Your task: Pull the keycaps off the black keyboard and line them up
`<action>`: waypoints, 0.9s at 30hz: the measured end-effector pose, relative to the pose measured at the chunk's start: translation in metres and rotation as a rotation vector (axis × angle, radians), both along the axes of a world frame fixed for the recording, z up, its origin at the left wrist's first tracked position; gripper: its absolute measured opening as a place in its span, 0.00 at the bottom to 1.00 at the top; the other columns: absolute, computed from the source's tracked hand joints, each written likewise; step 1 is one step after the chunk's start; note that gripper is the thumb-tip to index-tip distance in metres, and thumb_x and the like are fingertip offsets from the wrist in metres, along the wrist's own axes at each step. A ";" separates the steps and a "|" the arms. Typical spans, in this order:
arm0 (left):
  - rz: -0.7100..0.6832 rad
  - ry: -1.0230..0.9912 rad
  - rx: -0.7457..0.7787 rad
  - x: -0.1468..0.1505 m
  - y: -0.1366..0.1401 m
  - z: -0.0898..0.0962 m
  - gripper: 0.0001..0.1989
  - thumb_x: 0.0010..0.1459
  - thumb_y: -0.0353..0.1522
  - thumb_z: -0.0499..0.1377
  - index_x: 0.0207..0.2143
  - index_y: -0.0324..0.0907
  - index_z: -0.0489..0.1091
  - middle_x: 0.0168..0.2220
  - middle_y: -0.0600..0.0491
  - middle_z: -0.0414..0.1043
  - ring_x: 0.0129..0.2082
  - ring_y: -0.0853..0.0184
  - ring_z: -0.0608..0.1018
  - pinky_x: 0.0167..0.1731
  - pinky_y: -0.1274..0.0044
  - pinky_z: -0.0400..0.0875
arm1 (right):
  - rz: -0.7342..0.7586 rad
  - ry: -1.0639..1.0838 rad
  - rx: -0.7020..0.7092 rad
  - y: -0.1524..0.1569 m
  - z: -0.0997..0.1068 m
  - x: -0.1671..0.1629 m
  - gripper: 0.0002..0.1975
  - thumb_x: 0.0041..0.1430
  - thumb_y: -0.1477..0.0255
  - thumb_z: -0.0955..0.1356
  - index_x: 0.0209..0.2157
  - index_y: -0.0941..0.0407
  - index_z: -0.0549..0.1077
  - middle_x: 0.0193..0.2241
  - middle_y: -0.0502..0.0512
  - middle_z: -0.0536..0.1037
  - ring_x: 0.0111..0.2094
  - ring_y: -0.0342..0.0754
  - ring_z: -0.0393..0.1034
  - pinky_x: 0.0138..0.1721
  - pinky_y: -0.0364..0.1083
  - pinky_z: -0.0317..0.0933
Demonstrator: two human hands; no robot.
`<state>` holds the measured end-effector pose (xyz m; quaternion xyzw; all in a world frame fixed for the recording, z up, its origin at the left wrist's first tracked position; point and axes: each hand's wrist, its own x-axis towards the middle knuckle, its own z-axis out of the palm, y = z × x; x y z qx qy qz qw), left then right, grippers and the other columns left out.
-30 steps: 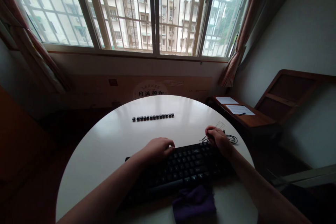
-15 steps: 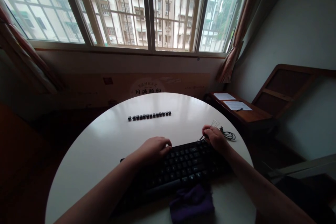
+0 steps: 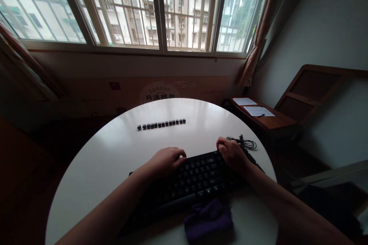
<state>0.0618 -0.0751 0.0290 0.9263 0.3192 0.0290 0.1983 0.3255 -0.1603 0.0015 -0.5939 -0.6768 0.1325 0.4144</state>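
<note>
A black keyboard lies aslant on the round white table. My left hand rests over its upper left part, fingers curled on the back edge. At the upper right of the keyboard, my right hand is closed in a pinch above the back row. Thin wire loops of a keycap puller stuck out of this hand in the earlier frame; its fingers now hide the tool. Farther back stands a line of several black keycaps. A coiled black cable lies just beyond my right hand.
A bunched purple cloth lies in front of the keyboard. Right of the table, a wooden chair carries paper sheets and a pen. A barred window and curtains are behind.
My right hand has shifted slightly left and turned, and the wire loops above it no longer show. My left hand keeps its place on the keyboard. The view has tilted a little.
</note>
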 end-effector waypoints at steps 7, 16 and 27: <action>0.005 -0.013 -0.002 -0.001 0.000 -0.001 0.14 0.61 0.38 0.51 0.42 0.46 0.74 0.42 0.50 0.76 0.42 0.59 0.76 0.40 0.71 0.68 | -0.067 0.353 -0.071 0.008 -0.012 0.006 0.09 0.57 0.71 0.61 0.25 0.55 0.66 0.14 0.44 0.58 0.16 0.42 0.53 0.18 0.42 0.47; -0.001 -0.013 -0.004 -0.001 -0.001 -0.001 0.15 0.62 0.38 0.51 0.41 0.46 0.75 0.42 0.49 0.77 0.42 0.58 0.76 0.39 0.71 0.68 | -0.158 0.499 0.117 0.004 -0.004 0.010 0.09 0.61 0.71 0.59 0.27 0.54 0.64 0.15 0.44 0.59 0.16 0.42 0.55 0.17 0.40 0.50; 0.014 -0.258 0.066 -0.005 -0.008 0.005 0.21 0.66 0.43 0.47 0.55 0.44 0.65 0.48 0.47 0.74 0.42 0.59 0.76 0.43 0.69 0.69 | 0.535 -0.165 -0.029 -0.002 0.055 -0.035 0.09 0.67 0.71 0.61 0.36 0.57 0.71 0.24 0.48 0.71 0.24 0.41 0.63 0.28 0.41 0.58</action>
